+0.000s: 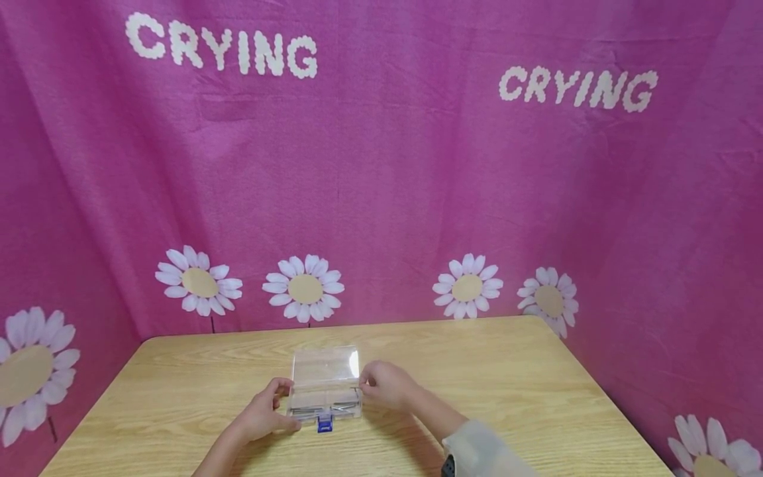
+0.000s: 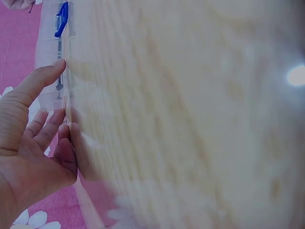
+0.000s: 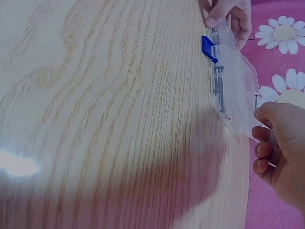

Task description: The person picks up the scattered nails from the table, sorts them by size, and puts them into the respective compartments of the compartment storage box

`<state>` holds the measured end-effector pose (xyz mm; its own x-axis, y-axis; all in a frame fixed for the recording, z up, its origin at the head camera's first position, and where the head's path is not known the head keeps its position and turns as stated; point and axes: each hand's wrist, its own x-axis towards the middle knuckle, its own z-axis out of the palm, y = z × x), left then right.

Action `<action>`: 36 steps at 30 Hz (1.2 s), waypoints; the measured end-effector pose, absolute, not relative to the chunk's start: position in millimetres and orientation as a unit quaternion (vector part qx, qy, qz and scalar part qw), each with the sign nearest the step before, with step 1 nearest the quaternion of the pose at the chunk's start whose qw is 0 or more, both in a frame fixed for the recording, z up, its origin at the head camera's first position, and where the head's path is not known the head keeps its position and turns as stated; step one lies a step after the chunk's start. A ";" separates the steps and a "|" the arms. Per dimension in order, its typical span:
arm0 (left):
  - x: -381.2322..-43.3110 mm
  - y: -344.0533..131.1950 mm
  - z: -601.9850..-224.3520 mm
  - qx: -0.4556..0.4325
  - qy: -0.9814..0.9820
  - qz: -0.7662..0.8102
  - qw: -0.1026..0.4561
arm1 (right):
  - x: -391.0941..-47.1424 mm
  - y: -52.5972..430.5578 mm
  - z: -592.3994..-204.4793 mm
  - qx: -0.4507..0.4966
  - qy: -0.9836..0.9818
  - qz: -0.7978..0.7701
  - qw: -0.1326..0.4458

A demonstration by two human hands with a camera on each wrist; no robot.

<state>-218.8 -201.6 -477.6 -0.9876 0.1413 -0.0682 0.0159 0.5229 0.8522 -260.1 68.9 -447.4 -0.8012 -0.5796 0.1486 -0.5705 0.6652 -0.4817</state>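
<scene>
A small clear plastic box (image 1: 325,397) lies on the table, its transparent lid (image 1: 324,366) raised at the back and a blue latch (image 1: 324,423) on its front. Thin metal pieces that look like nails (image 3: 220,93) lie inside. My left hand (image 1: 262,411) holds the box's left end, thumb at the front corner and fingers along the side and back. At the right end, my right hand (image 1: 387,385) pinches a thin dark nail (image 3: 256,101) between thumb and fingertip, beside the raised lid. Its other fingers are loosely curled.
The wood-grain table (image 1: 507,371) stretches around the box on all sides. Behind it hangs a pink cloth (image 1: 387,185) with white daisies and lettering, which also covers both sides. A dark band (image 1: 448,466) sits at the right wrist.
</scene>
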 end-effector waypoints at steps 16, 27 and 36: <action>-218.9 -203.1 -479.2 0.049 0.871 0.485 0.060 | -262.6 53.6 -453.5 -0.317 0.916 -0.245 -0.002; -218.6 -202.9 -480.3 0.048 0.867 0.493 0.057 | -264.9 45.2 -456.6 -0.298 0.920 -0.256 0.015; -219.9 -203.2 -481.5 0.054 0.868 0.491 0.054 | -264.9 43.0 -457.9 -0.288 0.921 -0.260 0.010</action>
<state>-219.9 -203.2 -481.5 -0.9884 0.1462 -0.0417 0.0395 0.5118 0.8582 -264.9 43.0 -457.9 -0.8335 -0.5368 0.1308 -0.5260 0.6985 -0.4852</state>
